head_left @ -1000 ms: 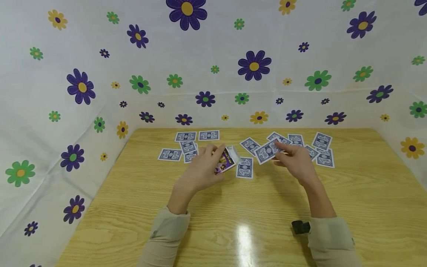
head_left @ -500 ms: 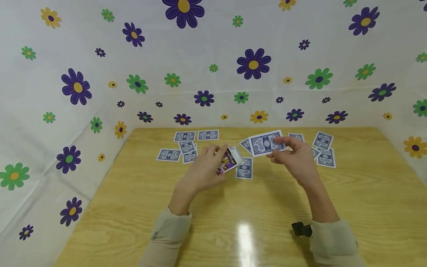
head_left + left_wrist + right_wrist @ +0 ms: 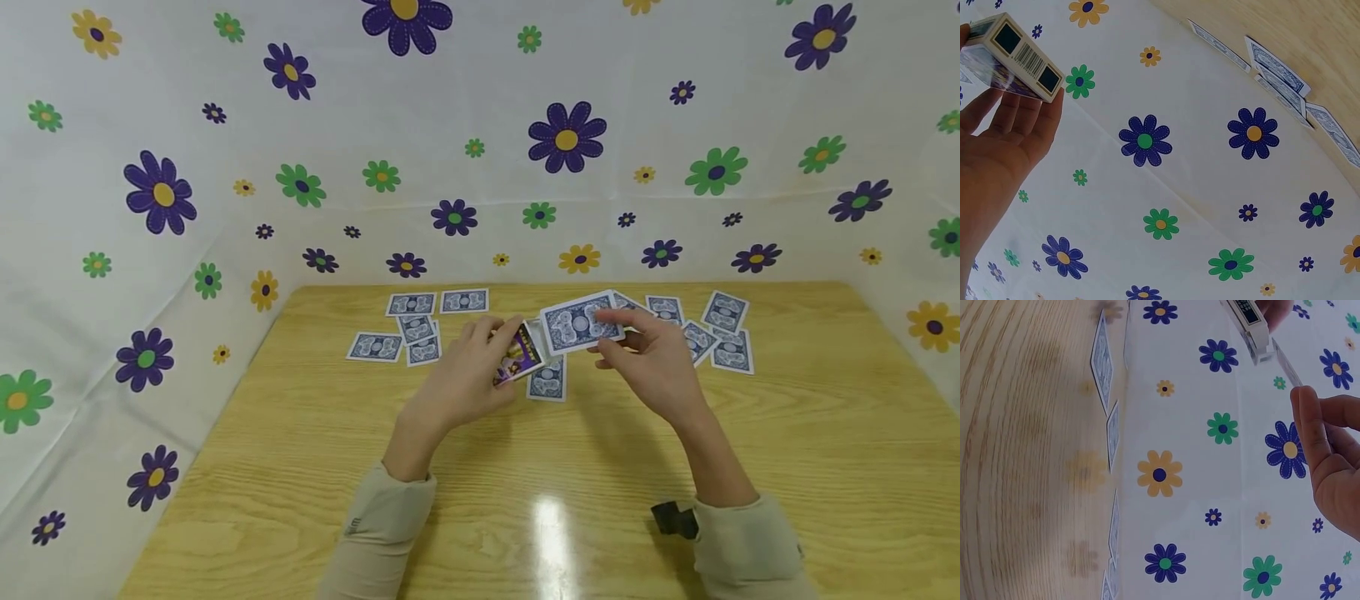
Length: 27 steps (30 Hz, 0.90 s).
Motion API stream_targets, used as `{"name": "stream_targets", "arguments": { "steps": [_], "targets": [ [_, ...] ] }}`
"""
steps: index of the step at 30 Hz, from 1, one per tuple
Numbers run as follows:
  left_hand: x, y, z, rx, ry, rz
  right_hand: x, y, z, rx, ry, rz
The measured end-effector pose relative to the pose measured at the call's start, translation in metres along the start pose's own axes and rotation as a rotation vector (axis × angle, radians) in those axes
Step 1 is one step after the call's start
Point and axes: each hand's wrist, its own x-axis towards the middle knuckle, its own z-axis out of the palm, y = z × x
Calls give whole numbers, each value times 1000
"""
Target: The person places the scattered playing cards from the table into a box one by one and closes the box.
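My left hand (image 3: 461, 375) grips a purple card box (image 3: 517, 358) above the table, its open end with a clear flap facing right. The left wrist view shows the barcode end of the box (image 3: 1025, 57), with the fingers under it. Between thumb and fingers, my right hand (image 3: 654, 362) pinches a blue-backed playing card (image 3: 576, 325), back side showing. The card's left edge is right at the mouth of the box. Seen edge-on in the right wrist view, the card (image 3: 1286, 362) reaches from the fingertips (image 3: 1304, 403) towards the box (image 3: 1249, 324).
Several face-down cards lie at the back left, among them one card (image 3: 374, 347) furthest left. Another card (image 3: 547, 382) lies under the box's open end. More cards (image 3: 725, 312) are scattered at the back right. A flowered cloth (image 3: 465, 100) hangs behind the table (image 3: 585, 467).
My right hand has lifted the card from over the right-hand cards and brought it left to the box's open end. The left hand holds the box nearly still.
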Motion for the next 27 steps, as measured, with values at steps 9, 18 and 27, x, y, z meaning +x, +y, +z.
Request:
{"name": "stream_targets", "arguments": {
  "steps": [9,18,27],
  "targets": [
    [0,1,-1,13,38,37,-1,1,2,-33,-29,1],
    [0,2,0,39,47,53,0,1,4,-67,-53,1],
    [-1,3,2,50,50,54,-2,0,8,-42,-70,9]
  ]
}}
